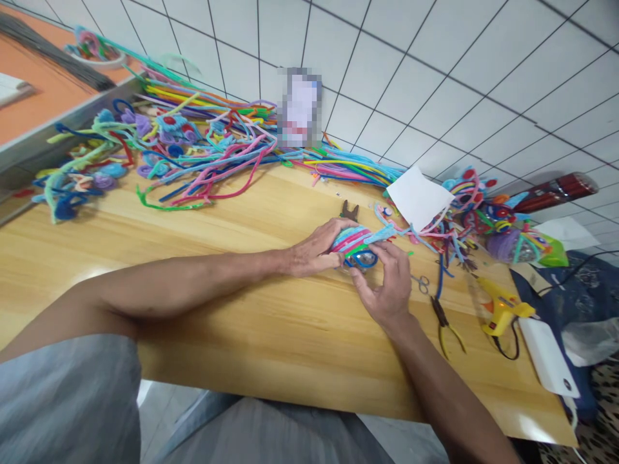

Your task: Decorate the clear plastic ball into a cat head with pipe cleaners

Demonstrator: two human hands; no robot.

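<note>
A rounded object wrapped in pink, blue and green fuzzy stems (352,241) is held between my hands over the middle of the wooden table. A blue loop lies over its shiny silvery lower part, and a light blue piece sticks out at its upper right. My left hand (316,250) grips it from the left, the fingers behind it and the thumb along its lower edge. On the right, my right hand (389,278) pinches it between thumb and fingers. Just behind it lies a dark-jawed tool (349,210).
Fuzzy stems (232,154) are heaped at the back left. A phone (300,106) leans on the tiled wall. To the right are white paper (418,197), small scissors (423,284), yellow-handled pliers (441,316), a yellow glue gun (503,309) and a white power strip (549,356).
</note>
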